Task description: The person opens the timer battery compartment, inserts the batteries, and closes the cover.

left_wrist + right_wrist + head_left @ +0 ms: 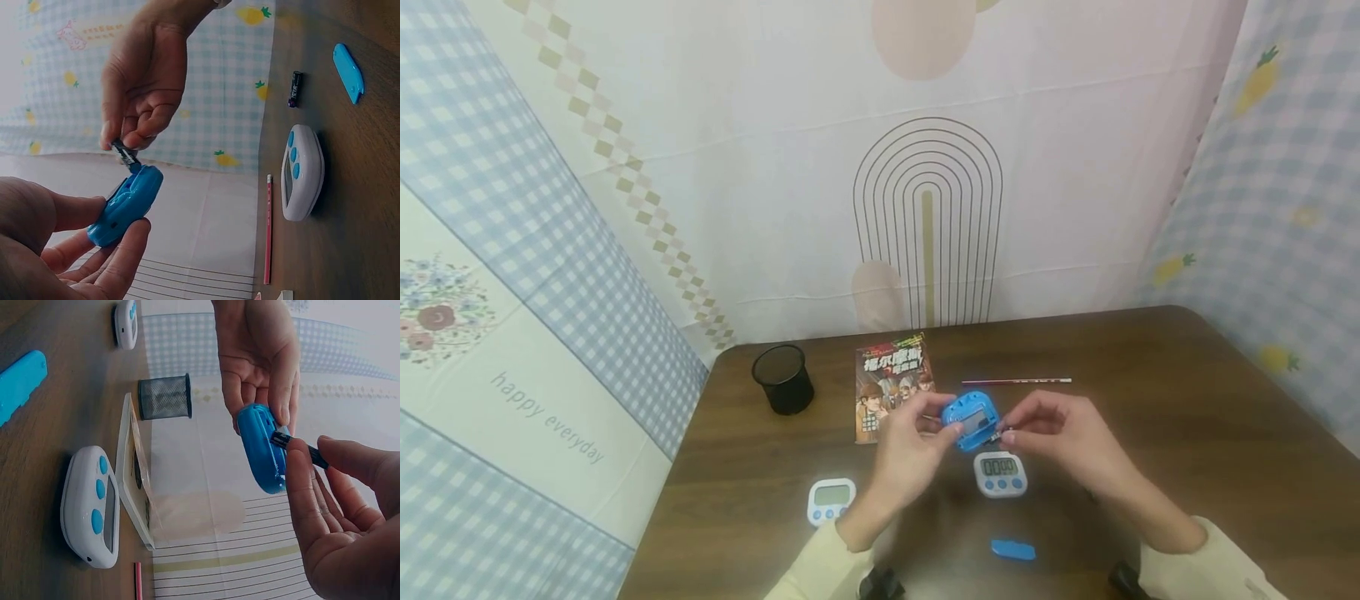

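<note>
Blue plastic casing (967, 419) sits raised above the table (722, 467) in front of you, tilted, a slot along one edge uncovered. Your left hand (908, 448) pinches it between thumb and fingers; your right hand (1071, 427) pinches a small dark battery (127, 156), its end touching the casing at that slot. Just below, nearer you, lies a white timer (1001, 475) with three blue buttons and zeros on its display. Closer still you have a loose blue strip (1013, 550), and a second battery (295, 89) lies near that timer. Another white timer (831, 500) rests beside your left forearm. Beyond your hands are a comic-style booklet (880, 387), a slim pencil (1017, 381) and, farther left, a black mesh cup (790, 396).
</note>
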{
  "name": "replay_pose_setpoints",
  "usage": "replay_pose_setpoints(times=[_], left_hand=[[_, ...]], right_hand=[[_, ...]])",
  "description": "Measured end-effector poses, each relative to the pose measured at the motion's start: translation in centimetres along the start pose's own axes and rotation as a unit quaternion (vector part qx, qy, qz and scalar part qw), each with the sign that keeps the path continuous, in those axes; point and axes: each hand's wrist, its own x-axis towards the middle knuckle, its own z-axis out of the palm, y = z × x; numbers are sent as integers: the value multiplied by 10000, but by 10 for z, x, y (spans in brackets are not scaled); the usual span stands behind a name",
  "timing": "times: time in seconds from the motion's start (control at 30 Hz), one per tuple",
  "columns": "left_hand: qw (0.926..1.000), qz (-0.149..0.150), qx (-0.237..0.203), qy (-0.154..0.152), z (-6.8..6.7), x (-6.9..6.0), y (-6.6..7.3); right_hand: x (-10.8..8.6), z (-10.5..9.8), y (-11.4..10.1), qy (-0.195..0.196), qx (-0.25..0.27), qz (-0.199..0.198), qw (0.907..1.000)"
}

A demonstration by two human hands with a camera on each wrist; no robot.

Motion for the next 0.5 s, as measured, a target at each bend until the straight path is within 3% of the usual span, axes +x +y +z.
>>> replay_pose_setpoints(times=[0.1,0.2,0.27,0.37,0.5], left_hand=[[10000,5,23,-48,1,0,-1],[9999,52,86,-59,1,-1,-3],[9999,72,100,-58,1,-1,-4],[9999,106,104,-54,1,-1,-4],[9998,143,99,-63,2,0,-3]], right_hand=[[-2,6,2,216,-165,-454,9986],[-2,13,6,441,-577,-1424,9871],[-2,18,9,502,-891,-2243,9691],[-1,23,11,457,-1235,-3397,9313],[-2,29,12,470,-1657,-4133,8941]])
